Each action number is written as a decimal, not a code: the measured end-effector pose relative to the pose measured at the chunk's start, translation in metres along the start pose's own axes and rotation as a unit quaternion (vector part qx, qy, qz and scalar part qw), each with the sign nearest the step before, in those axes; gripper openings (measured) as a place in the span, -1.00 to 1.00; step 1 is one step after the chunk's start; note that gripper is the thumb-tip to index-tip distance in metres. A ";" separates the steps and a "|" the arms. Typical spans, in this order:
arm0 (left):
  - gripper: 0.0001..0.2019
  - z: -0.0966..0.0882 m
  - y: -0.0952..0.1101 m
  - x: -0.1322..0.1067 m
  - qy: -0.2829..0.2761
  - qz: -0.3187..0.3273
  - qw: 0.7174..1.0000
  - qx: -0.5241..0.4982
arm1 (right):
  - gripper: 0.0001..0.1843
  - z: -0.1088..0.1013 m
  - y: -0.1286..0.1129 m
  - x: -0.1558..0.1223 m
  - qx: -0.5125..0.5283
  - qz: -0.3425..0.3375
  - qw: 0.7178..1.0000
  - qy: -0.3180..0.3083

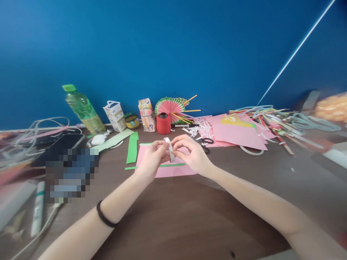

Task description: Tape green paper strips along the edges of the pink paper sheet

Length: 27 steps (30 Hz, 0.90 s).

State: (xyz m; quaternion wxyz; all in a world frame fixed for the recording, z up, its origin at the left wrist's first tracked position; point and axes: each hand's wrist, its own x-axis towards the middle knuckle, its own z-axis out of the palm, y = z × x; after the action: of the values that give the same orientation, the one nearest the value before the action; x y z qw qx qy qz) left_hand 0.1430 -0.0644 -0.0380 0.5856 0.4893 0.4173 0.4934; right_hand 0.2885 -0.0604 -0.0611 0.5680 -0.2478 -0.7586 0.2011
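A small roll of white tape (169,148) is held up over the pink paper (176,172). My left hand (153,157) grips it from the left, fingers wrapped round its side. From the right, my right hand (193,154) pinches at the roll's edge with thumb and fingertips; a loose tape end cannot be made out. Beneath both hands, a thin green paper strip (173,165) lies across the pink sheet. A wider green strip (132,148) rests to the left of it. Black-handled scissors (206,143) lie just beyond my right hand, partly among white paper scraps (202,129).
Along the blue wall stand a green-capped bottle (84,110), a milk carton (115,115), a decorated box (147,115), a red thread spool (163,124) and a paper fan (171,107). Pink sheets (235,131) lie right; a phone (61,146), marker (38,209) and cables lie left.
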 end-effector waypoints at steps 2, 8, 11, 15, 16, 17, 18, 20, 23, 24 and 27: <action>-0.72 -0.001 0.001 0.000 0.005 0.004 1.000 -0.001 | -0.86 0.000 0.000 -0.001 -0.015 -0.006 1.000 0.004; -0.80 -0.001 0.002 0.003 0.012 -0.049 0.998 -0.048 | -0.87 0.004 -0.001 -0.004 -0.077 -0.069 0.994 -0.024; -0.85 -0.002 0.002 0.004 0.019 -0.074 0.996 -0.046 | -0.87 0.006 0.000 -0.005 -0.103 -0.110 0.988 -0.030; -0.87 -0.001 0.002 0.003 0.019 -0.058 0.997 -0.050 | -0.87 0.007 0.000 -0.005 -0.101 -0.134 0.985 -0.024; -0.87 0.000 0.003 0.002 0.015 -0.057 0.997 -0.050 | -0.87 0.007 0.000 -0.005 -0.098 -0.132 0.986 -0.017; -0.86 0.000 0.003 0.001 0.004 -0.058 0.997 -0.049 | -0.86 0.006 0.000 -0.005 -0.094 -0.125 0.988 -0.008; -0.86 0.001 0.004 0.001 -0.015 -0.060 0.997 -0.046 | -0.85 0.006 0.000 -0.006 -0.086 -0.109 0.990 0.005; -0.81 0.001 0.004 -0.001 -0.062 -0.057 0.996 -0.034 | -0.81 0.005 0.002 -0.006 -0.056 -0.062 0.996 0.034; -0.63 0.001 0.003 -0.002 -0.101 -0.030 0.994 -0.012 | -0.76 0.003 0.004 -0.005 0.008 0.009 0.997 0.071; -0.57 0.001 0.002 -0.002 -0.101 -0.024 0.995 -0.006 | -0.77 0.002 0.005 -0.005 0.019 0.023 0.996 0.079; -0.49 0.001 0.001 -0.002 -0.092 -0.016 0.996 0.015 | -0.80 0.001 0.004 -0.004 0.015 0.047 0.995 0.086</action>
State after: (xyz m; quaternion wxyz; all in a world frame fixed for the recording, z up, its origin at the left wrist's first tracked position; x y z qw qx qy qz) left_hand 0.1429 -0.0668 -0.0371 0.6222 0.5343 0.3769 0.4305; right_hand 0.2893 -0.0599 -0.0663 0.6251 -0.2906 -0.6912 0.2169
